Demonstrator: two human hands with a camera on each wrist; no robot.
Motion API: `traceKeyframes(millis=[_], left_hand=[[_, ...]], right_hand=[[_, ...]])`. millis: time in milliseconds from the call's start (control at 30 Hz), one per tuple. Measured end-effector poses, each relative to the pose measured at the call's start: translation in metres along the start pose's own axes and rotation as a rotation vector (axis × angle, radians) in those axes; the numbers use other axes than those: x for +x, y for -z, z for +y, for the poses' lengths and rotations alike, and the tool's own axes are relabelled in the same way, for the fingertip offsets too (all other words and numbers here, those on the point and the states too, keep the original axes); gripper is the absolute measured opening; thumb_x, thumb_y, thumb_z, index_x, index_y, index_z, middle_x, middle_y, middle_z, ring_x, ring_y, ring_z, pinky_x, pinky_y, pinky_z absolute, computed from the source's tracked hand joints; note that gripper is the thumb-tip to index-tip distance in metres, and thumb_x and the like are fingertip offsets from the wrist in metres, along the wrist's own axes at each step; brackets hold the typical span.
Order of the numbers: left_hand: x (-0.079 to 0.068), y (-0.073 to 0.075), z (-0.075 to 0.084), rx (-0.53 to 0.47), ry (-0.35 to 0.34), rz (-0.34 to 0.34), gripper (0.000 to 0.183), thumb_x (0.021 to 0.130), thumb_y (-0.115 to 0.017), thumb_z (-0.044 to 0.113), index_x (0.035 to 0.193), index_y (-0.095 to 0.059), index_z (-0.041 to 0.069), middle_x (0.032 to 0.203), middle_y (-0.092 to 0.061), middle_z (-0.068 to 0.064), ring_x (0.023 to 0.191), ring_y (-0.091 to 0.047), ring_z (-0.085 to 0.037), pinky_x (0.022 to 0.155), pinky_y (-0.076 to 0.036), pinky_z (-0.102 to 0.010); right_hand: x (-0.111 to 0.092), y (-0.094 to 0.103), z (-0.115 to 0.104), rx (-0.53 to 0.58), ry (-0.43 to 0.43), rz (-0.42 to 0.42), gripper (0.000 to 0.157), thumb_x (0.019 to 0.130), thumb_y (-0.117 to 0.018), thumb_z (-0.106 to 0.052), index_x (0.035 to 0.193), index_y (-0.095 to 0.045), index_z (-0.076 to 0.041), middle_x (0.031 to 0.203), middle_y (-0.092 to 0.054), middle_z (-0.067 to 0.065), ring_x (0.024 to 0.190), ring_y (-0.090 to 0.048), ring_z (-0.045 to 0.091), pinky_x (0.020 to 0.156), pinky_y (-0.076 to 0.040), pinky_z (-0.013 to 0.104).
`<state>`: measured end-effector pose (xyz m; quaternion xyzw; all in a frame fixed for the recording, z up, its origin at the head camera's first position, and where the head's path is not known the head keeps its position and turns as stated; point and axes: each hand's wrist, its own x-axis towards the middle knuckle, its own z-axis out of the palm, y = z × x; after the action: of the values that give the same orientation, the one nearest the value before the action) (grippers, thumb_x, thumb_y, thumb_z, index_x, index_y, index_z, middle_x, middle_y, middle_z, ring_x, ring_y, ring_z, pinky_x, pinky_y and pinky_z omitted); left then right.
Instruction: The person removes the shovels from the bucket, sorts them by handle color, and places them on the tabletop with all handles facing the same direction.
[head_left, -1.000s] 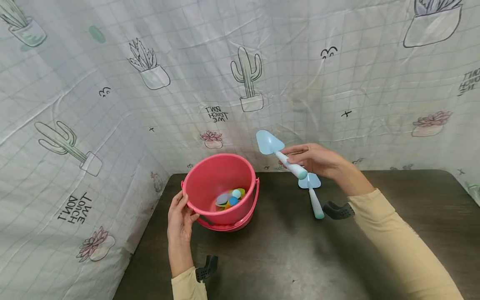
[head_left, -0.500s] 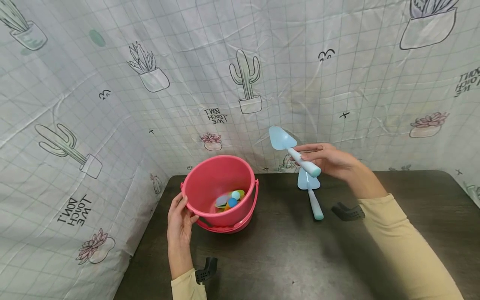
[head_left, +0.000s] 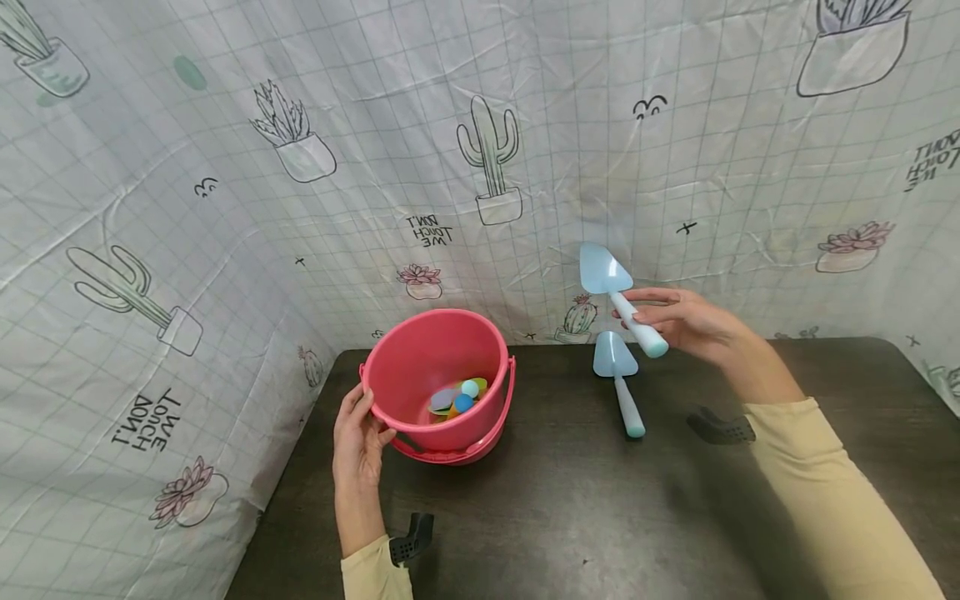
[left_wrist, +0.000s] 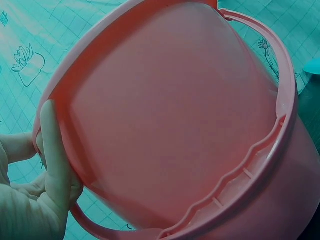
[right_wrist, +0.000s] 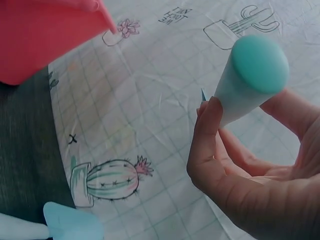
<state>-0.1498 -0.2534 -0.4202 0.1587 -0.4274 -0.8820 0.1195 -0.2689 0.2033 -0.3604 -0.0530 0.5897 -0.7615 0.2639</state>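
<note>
Since the earlier frame, the first pale-blue trowel [head_left: 622, 302], pinched by its handle in the right grip [head_left: 690, 325], has been carried rightward, away from the pink bucket [head_left: 420, 358]. The bucket's rim is held by the left grip [head_left: 360, 446]; the second trowel [head_left: 624, 396] is left on the tabletop [head_left: 525, 517].

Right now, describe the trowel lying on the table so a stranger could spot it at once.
Start at the pink bucket on the dark table and look to its right. There lies a pale-blue trowel, blade toward the patterned cloth behind. Its twin trowel is raised in the right grip; this one lies on the table, unheld.
</note>
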Motion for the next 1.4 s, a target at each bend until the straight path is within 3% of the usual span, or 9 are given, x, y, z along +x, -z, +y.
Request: traceKeyframes(millis=[367, 667, 1067, 1133, 1200, 1300, 1400], left_hand=[[-0.001, 0.001, -0.002, 0.005, -0.021, 0.007, 0.029, 0.109, -0.052, 0.009, 0.137, -0.051, 0.003, 0.101, -0.070, -0.009, 0.074, -0.073, -0.015, 0.053, -0.060, -0.026], [-0.003, 0.003, -0.004, 0.008, -0.027, 0.007, 0.031, 0.109, -0.053, 0.009, 0.139, -0.050, 0.002, 0.103, -0.071, -0.009, 0.075, -0.073, -0.016, 0.053, -0.060, -0.026], [-0.006, 0.006, -0.007, 0.002, -0.034, 0.006, 0.032, 0.108, -0.053, 0.008, 0.139, -0.050, 0.002, 0.103, -0.071, -0.009, 0.072, -0.073, -0.015, 0.053, -0.060, -0.025], [-0.006, 0.006, -0.007, 0.003, -0.036, 0.005, 0.031, 0.108, -0.053, 0.008, 0.139, -0.050, 0.002, 0.103, -0.071, -0.009, 0.072, -0.072, -0.015, 0.053, -0.060, -0.024], [-0.007, 0.006, -0.008, 0.003, -0.038, 0.002, 0.030, 0.108, -0.053, 0.008, 0.138, -0.050, 0.002, 0.102, -0.071, -0.009, 0.071, -0.072, -0.015, 0.053, -0.059, -0.024], [-0.007, 0.007, -0.009, -0.004, -0.040, -0.001, 0.029, 0.108, -0.053, 0.008, 0.137, -0.051, 0.002, 0.102, -0.071, -0.009, 0.071, -0.072, -0.015, 0.052, -0.059, -0.025], [-0.008, 0.008, -0.009, -0.011, -0.042, -0.005, 0.028, 0.108, -0.053, 0.008, 0.136, -0.051, 0.003, 0.102, -0.071, -0.009, 0.071, -0.072, -0.015, 0.052, -0.060, -0.025]], right_hand=[[-0.003, 0.022, 0.010, 0.087, -0.011, 0.014, 0.031, 0.101, -0.057, 0.008, 0.111, -0.073, -0.016, 0.111, -0.075, 0.005, 0.099, -0.072, 0.017, 0.079, -0.058, 0.030], [-0.005, 0.041, 0.025, 0.014, -0.031, 0.018, 0.031, 0.101, -0.057, 0.007, 0.110, -0.068, -0.020, 0.110, -0.075, -0.002, 0.101, -0.069, 0.011, 0.081, -0.058, 0.032], [-0.008, 0.065, 0.042, -0.095, -0.053, 0.064, 0.030, 0.103, -0.056, 0.003, 0.125, -0.059, -0.018, 0.107, -0.073, -0.010, 0.100, -0.066, 0.007, 0.083, -0.057, 0.032], [-0.008, 0.069, 0.045, -0.132, -0.059, 0.070, 0.040, 0.104, -0.055, 0.002, 0.141, -0.050, -0.010, 0.107, -0.071, -0.014, 0.101, -0.064, 0.006, 0.083, -0.057, 0.032], [-0.008, 0.073, 0.048, -0.182, -0.064, 0.076, 0.055, 0.105, -0.054, 0.000, 0.155, -0.031, 0.000, 0.106, -0.069, -0.019, 0.100, -0.063, 0.004, 0.084, -0.057, 0.031], [-0.009, 0.078, 0.051, -0.258, -0.072, 0.093, 0.075, 0.105, -0.056, -0.004, 0.160, -0.007, 0.010, 0.106, -0.066, -0.023, 0.100, -0.061, 0.000, 0.084, -0.056, 0.030], [-0.011, 0.082, 0.055, -0.309, -0.069, 0.098, 0.080, 0.104, -0.059, -0.006, 0.160, -0.005, 0.010, 0.120, -0.063, -0.017, 0.101, -0.060, -0.002, 0.086, -0.055, 0.030]])
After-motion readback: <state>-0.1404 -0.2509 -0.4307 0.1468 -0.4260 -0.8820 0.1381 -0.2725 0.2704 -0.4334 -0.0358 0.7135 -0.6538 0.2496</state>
